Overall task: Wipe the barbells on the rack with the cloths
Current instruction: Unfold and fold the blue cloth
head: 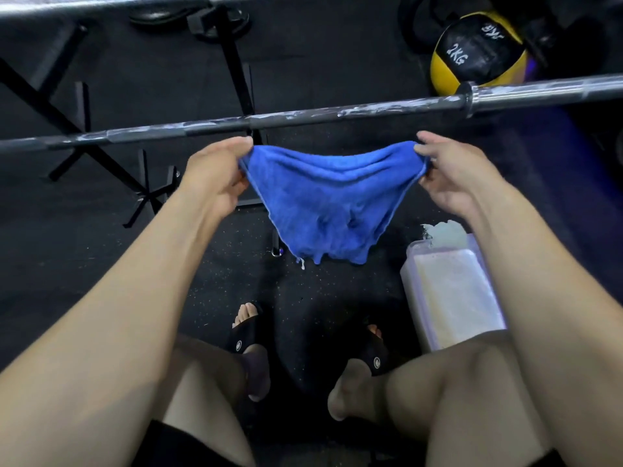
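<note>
1. In the head view, the person's bare knees (421, 392) are sitting nearest the camera, with feet in black slides (242, 335) resting on the dark floor (101, 230).
2. The left hand (215, 176) is pinching the left corner of a blue cloth (323, 200), and the right hand (451, 173) is pinching its right corner, so the cloth is hanging spread between them.
3. The cloth is hanging just below a barbell (303, 119), not touching it; the bar is showing white smears along its shaft.
4. A translucent container (451, 291) is standing on the floor by the right leg.
5. A yellow and black ball (478, 52) marked 2KG is lying beyond the bar.
</note>
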